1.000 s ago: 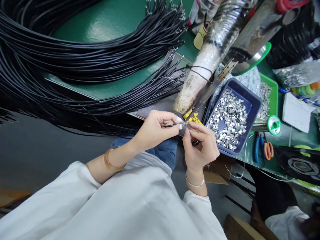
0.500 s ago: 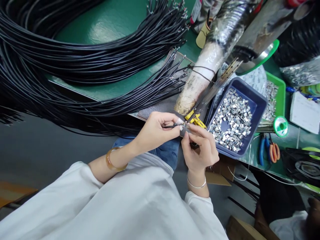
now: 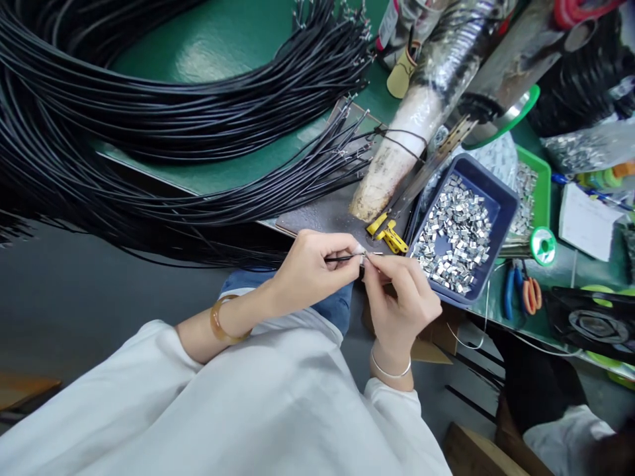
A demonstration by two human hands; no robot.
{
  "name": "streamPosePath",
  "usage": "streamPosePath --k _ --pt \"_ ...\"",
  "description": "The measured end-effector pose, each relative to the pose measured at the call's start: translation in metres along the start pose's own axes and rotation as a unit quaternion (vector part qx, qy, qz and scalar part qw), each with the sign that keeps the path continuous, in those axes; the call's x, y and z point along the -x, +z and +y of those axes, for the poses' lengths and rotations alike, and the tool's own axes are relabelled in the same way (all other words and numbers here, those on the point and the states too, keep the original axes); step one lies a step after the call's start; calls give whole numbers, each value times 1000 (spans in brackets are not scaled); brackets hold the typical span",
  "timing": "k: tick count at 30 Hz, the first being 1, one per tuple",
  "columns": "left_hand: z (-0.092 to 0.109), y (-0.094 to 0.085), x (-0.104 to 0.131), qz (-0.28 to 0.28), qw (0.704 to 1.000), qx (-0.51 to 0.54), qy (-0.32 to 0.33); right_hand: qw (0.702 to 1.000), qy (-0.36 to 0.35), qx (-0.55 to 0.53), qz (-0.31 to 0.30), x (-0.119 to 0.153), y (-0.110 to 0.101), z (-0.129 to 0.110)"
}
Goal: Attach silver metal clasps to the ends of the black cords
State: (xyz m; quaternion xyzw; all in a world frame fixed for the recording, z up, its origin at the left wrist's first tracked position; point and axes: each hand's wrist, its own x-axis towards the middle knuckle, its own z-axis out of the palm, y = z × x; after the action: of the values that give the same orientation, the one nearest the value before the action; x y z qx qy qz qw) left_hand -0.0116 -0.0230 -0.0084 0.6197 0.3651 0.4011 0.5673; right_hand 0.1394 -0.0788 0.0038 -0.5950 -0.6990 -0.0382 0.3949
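My left hand (image 3: 315,271) is closed around a black cable (image 3: 341,258) close to its end, which points right. My right hand (image 3: 403,294) meets it there, thumb and forefinger pinched at the cable's tip. The fingertips cover most of that tip, so its details are hidden. Just beyond the hands, yellow-handled pliers or cutters (image 3: 389,236) lie at the bench edge. A dark blue tray (image 3: 501,192) of small silver metal clips (image 3: 454,238) stands to the right of my right hand.
Thick bundles of black cables (image 3: 198,119) cover the bench's left side. A plastic-wrapped tube (image 3: 391,155) slants across the middle. Further right are a green tray (image 3: 543,192), a solder spool (image 3: 543,246), orange-and-blue cutters (image 3: 530,295) and a paper pad (image 3: 588,221). Another person's dark-clothed leg (image 3: 540,377) shows lower right.
My right thumb and forefinger have come together at the cable tip, where a shiny bit showed between the hands before. The view has shifted slightly, moving the trays left in the picture.
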Motion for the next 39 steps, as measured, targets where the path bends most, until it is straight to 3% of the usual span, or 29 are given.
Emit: streamPosePath --k 3,6,8,11,14,18,30,39 --pt "1 0 4 2 1000 -16 24 989 99 -100 -40 3 3 -1" --pt "4 -1 4 -18 996 90 -19 940 201 -258 -102 5 3 2" --pt "5 -2 1 -32 982 174 -60 927 212 -289 -109 7 4 4" --pt "6 -4 -3 -48 963 240 -117 965 157 -207 -26 9 6 7" --pt "4 -5 -6 -40 957 252 -141 992 35 -91 81 7 9 9" --pt "2 -5 -9 -10 966 216 -144 992 -70 4 103 2 13 12" --pt "-2 6 -18 44 985 148 -81 996 -12 -30 80 -3 20 14" --pt "3 9 -19 62 989 124 -59 994 -16 -47 93 -6 19 12"
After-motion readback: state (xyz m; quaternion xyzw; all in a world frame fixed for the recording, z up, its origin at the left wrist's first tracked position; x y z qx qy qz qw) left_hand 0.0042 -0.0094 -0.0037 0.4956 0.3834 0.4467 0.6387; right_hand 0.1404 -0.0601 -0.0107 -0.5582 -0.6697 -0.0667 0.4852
